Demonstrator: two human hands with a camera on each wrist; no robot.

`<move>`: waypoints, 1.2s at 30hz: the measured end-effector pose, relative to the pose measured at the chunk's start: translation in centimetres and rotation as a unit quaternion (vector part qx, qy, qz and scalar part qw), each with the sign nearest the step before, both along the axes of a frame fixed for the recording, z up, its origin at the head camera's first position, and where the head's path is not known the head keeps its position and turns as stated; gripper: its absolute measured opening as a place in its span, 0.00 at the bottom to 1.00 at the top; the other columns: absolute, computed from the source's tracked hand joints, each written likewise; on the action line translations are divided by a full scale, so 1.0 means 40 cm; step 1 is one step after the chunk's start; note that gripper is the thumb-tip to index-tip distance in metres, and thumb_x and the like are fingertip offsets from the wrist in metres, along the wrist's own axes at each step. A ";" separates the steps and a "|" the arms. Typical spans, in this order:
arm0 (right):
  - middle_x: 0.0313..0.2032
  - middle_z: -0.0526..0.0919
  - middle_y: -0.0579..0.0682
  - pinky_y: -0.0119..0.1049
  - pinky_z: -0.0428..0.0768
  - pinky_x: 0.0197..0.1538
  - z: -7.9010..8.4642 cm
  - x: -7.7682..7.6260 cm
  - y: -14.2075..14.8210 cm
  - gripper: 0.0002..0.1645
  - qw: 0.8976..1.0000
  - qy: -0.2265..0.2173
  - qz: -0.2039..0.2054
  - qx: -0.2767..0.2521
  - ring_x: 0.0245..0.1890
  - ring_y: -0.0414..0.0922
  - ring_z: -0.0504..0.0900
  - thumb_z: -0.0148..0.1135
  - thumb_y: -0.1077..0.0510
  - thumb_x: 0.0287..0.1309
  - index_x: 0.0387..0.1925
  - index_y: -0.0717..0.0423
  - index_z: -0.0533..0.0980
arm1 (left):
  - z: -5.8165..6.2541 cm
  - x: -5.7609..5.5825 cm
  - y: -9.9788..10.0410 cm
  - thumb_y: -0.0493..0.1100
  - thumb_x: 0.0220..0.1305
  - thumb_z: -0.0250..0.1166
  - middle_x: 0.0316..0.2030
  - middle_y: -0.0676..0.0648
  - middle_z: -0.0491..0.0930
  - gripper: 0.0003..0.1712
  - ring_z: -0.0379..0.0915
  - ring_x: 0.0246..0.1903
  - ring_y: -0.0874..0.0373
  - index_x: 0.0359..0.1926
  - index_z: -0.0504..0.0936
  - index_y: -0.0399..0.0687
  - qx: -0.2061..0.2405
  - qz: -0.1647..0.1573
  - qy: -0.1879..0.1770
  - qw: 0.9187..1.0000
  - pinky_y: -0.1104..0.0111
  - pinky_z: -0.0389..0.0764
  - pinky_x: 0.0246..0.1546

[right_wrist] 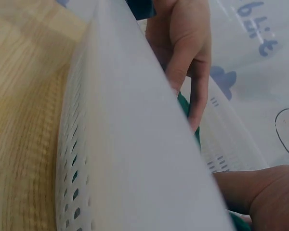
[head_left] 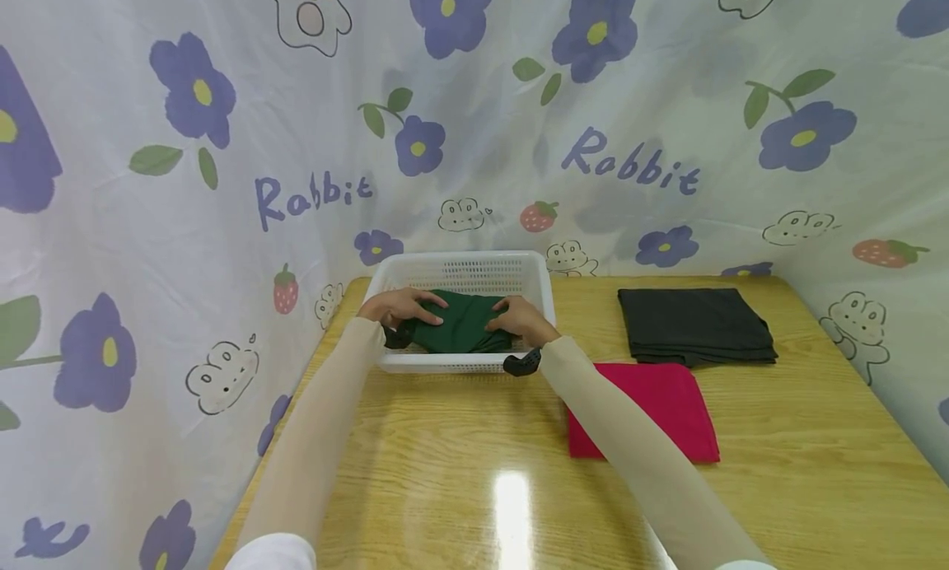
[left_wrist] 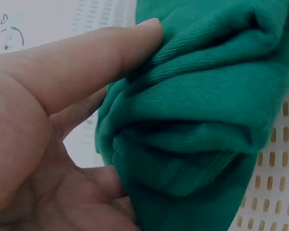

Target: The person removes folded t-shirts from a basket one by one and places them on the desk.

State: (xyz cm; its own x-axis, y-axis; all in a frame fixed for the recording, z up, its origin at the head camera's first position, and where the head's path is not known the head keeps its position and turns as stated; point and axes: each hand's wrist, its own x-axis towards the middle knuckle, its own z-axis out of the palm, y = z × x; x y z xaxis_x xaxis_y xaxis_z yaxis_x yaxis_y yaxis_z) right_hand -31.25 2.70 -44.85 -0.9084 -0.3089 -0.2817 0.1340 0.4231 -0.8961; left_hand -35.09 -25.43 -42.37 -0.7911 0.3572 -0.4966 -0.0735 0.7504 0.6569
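Note:
A folded green cloth (head_left: 461, 324) lies inside a white perforated plastic basket (head_left: 445, 362) in the head view. My left hand (head_left: 403, 305) grips the cloth's left end. In the left wrist view, that hand's thumb rests on top of the bunched green fabric (left_wrist: 197, 101), and its other fingers reach underneath, partly hidden. At the cloth's right end, my right hand (head_left: 522, 320) holds the fabric between thumb and fingers. The basket's wall (right_wrist: 130, 134) fills much of the right wrist view and hides most of the cloth and part of the right hand (right_wrist: 274, 195).
To the right of the basket, a folded red cloth (head_left: 660, 405) lies on the wooden table (head_left: 430, 463), partly under my right forearm. A folded black cloth (head_left: 693, 323) lies behind it. A patterned curtain (head_left: 489, 142) hangs along the back and sides.

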 end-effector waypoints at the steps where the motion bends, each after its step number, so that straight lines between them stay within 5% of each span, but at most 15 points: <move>1: 0.63 0.72 0.63 0.47 0.80 0.57 0.000 0.000 0.000 0.31 1.000 -0.002 0.001 -0.002 0.58 0.57 0.77 0.68 0.62 0.66 0.67 0.65 0.70 | 0.001 0.001 0.000 0.52 0.68 0.71 0.62 0.39 0.72 0.33 0.43 0.18 0.59 0.72 0.74 0.57 0.001 0.003 -0.001 1.000 0.66 0.58 0.19; 6: 0.65 0.71 0.63 0.47 0.78 0.59 -0.004 -0.003 0.000 0.32 1.000 0.014 0.002 -0.011 0.59 0.56 0.76 0.70 0.61 0.64 0.67 0.65 0.70 | 0.006 0.005 0.002 0.49 0.67 0.73 0.30 0.51 0.80 0.33 0.42 0.14 0.61 0.71 0.75 0.56 0.010 0.012 -0.001 1.000 0.68 0.58 0.16; 8: 0.66 0.71 0.62 0.47 0.76 0.60 -0.003 -0.003 0.001 0.32 0.999 0.031 0.002 -0.010 0.60 0.57 0.74 0.71 0.61 0.63 0.66 0.63 0.72 | 0.009 0.007 0.002 0.48 0.66 0.74 0.29 0.53 0.79 0.33 0.42 0.13 0.62 0.70 0.76 0.56 0.018 0.019 0.004 1.000 0.68 0.57 0.16; 13: 0.67 0.70 0.60 0.49 0.76 0.62 0.002 0.000 0.004 0.30 0.998 0.061 -0.003 -0.005 0.63 0.57 0.73 0.73 0.60 0.61 0.63 0.59 0.75 | 0.019 0.018 -0.007 0.45 0.63 0.76 0.54 0.41 0.80 0.35 0.42 0.13 0.62 0.69 0.76 0.54 0.044 0.028 0.016 0.999 0.68 0.57 0.16; 16: 0.69 0.70 0.59 0.49 0.76 0.61 0.009 0.001 0.007 0.29 0.996 0.087 -0.003 0.008 0.64 0.57 0.73 0.74 0.59 0.61 0.63 0.57 0.76 | 0.024 0.026 -0.015 0.45 0.63 0.76 0.57 0.39 0.78 0.36 0.44 0.12 0.62 0.70 0.75 0.52 0.058 0.025 0.029 0.998 0.68 0.58 0.15; 22: 0.70 0.69 0.59 0.51 0.79 0.58 0.041 0.014 0.023 0.29 0.992 0.124 0.003 0.012 0.63 0.58 0.74 0.74 0.58 0.62 0.63 0.56 0.77 | 0.045 0.043 -0.026 0.49 0.61 0.77 0.23 0.50 0.81 0.37 0.41 0.11 0.61 0.70 0.75 0.61 0.064 0.035 0.033 0.997 0.67 0.56 0.13; 27: 0.67 0.74 0.57 0.49 0.80 0.56 0.060 0.020 0.041 0.29 0.990 0.141 0.006 0.009 0.61 0.55 0.77 0.74 0.57 0.62 0.63 0.53 0.77 | 0.059 0.062 -0.033 0.51 0.61 0.78 0.12 0.57 0.60 0.36 0.41 0.10 0.61 0.68 0.75 0.65 0.077 0.042 0.045 0.995 0.67 0.54 0.12; 29: 0.66 0.74 0.57 0.48 0.80 0.55 0.064 0.023 0.048 0.29 0.989 0.147 0.005 0.006 0.60 0.55 0.77 0.74 0.57 0.61 0.63 0.52 0.78 | 0.065 0.070 -0.032 0.51 0.60 0.78 0.13 0.56 0.53 0.35 0.41 0.09 0.61 0.67 0.75 0.66 0.083 0.047 0.052 0.994 0.67 0.54 0.12; 31: 0.66 0.74 0.57 0.48 0.80 0.54 0.068 0.027 0.054 0.28 0.988 0.151 0.004 0.003 0.59 0.54 0.77 0.74 0.56 0.62 0.63 0.51 0.78 | 0.070 0.080 -0.028 0.51 0.60 0.78 0.16 0.53 0.64 0.35 0.42 0.10 0.61 0.67 0.76 0.67 0.094 0.056 0.053 0.993 0.67 0.55 0.12; 34: 0.64 0.74 0.57 0.47 0.81 0.53 0.074 0.035 0.065 0.28 0.988 0.154 0.005 0.000 0.57 0.54 0.77 0.74 0.55 0.62 0.63 0.49 0.78 | 0.078 0.094 -0.021 0.50 0.59 0.79 0.38 0.43 0.80 0.35 0.43 0.11 0.60 0.66 0.77 0.67 0.105 0.064 0.053 0.991 0.67 0.55 0.13; 36: 0.64 0.74 0.57 0.47 0.81 0.53 0.077 0.038 0.073 0.28 0.987 0.158 0.006 -0.001 0.56 0.54 0.77 0.74 0.54 0.62 0.63 0.48 0.78 | 0.082 0.102 -0.016 0.49 0.60 0.79 0.57 0.40 0.76 0.35 0.43 0.11 0.60 0.66 0.77 0.66 0.111 0.065 0.057 0.990 0.67 0.56 0.14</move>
